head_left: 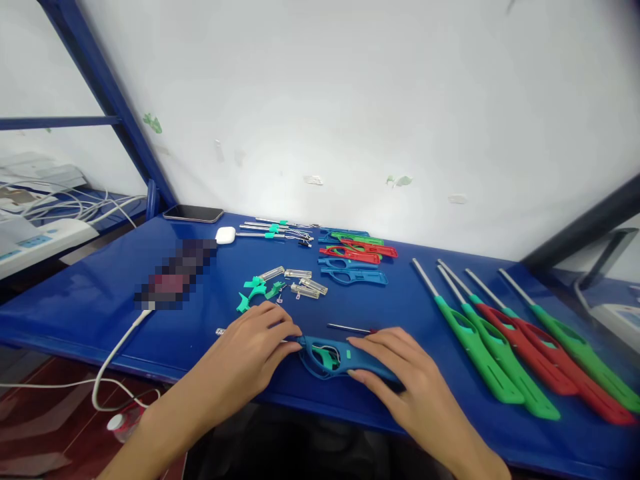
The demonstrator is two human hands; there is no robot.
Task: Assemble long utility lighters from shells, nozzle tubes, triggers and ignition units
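A blue lighter casing (357, 357) lies near the table's front edge, with a green trigger (327, 359) and thin wires showing in its loop. My left hand (257, 343) is closed, thumb and fingers pinching the casing's narrow left end. A slotted metal tip (220, 331) shows beyond that hand; the stretch between is hidden. My right hand (400, 367) grips the wide handle end between thumb and fingers. Just behind the casing lies a screwdriver (350, 328), its red handle partly covered by my right hand.
Several finished-looking red and green lighters (480, 353) lie at right. Loose casing halves (354, 275), metal rods with wires (265, 228), clear fuel tanks (310, 287) and green triggers (257, 291) lie behind my hands. A phone (194, 213), white case (225, 235) and cable (120, 343) are at left.
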